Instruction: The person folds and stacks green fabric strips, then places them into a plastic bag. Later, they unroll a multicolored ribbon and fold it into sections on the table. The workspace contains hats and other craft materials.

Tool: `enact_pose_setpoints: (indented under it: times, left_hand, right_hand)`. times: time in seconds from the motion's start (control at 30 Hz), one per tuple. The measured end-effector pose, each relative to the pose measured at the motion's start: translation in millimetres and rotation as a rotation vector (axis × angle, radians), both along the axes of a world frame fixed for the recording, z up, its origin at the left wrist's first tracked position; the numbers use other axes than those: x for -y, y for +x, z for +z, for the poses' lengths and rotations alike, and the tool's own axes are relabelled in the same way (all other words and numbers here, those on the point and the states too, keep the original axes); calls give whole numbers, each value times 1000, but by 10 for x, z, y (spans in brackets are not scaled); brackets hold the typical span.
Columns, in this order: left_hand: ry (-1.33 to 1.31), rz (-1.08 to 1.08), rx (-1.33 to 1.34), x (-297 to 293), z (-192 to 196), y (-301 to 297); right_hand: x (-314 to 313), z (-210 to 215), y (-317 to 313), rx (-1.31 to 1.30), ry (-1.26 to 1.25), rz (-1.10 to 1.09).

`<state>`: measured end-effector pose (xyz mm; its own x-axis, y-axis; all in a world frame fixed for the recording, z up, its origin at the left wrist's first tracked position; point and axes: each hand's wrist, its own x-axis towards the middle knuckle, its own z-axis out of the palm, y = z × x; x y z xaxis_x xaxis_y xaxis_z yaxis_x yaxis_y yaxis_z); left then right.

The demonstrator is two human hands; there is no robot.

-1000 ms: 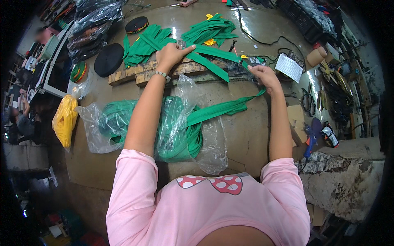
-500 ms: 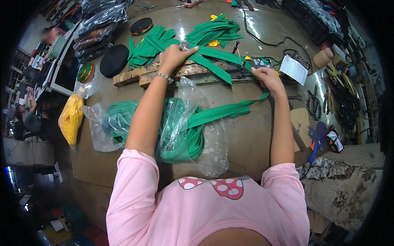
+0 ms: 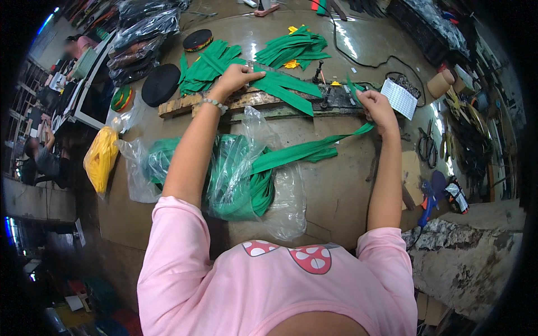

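My left hand (image 3: 240,78) is closed over flat strips of green fabric tape (image 3: 288,89), whose free ends fan out to the right above a scorched wooden board (image 3: 179,105). Closer to the board's right end, my right hand (image 3: 376,107) pinches the end of a long green tape (image 3: 302,151). A short tip of it sticks up past my fingers. This tape runs down to a coil of green tape (image 3: 260,196), partly inside a clear plastic bag (image 3: 288,210). Between my hands, a small black upright fixture (image 3: 319,73) stands at the board.
Two piles of green strips (image 3: 221,59) (image 3: 294,47) lie beyond the board. Black rolls (image 3: 161,85) and a yellow bag (image 3: 102,159) are at left. A black cable (image 3: 386,59), paper (image 3: 399,99), scissors (image 3: 427,144) and a blue glue gun (image 3: 429,203) lie at right.
The tape that stretched between my hands is now in two separate parts. My right hand has moved slightly right and down with its end; my left still holds the strips.
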<state>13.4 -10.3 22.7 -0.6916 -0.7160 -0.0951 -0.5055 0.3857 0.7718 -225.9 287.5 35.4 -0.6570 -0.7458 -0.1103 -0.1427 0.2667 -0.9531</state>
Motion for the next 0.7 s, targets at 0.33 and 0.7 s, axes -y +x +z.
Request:
enact_pose_setpoints:
  times: [0.33,0.7]
  left_hand:
    - [-1255,-263,-113,-483,301,297]
    - [-838,-590,-50,-507,325,557]
  right_hand:
    - [-90,302,68,-140,-9,-10]
    - [-424,532,86,-414,152,242]
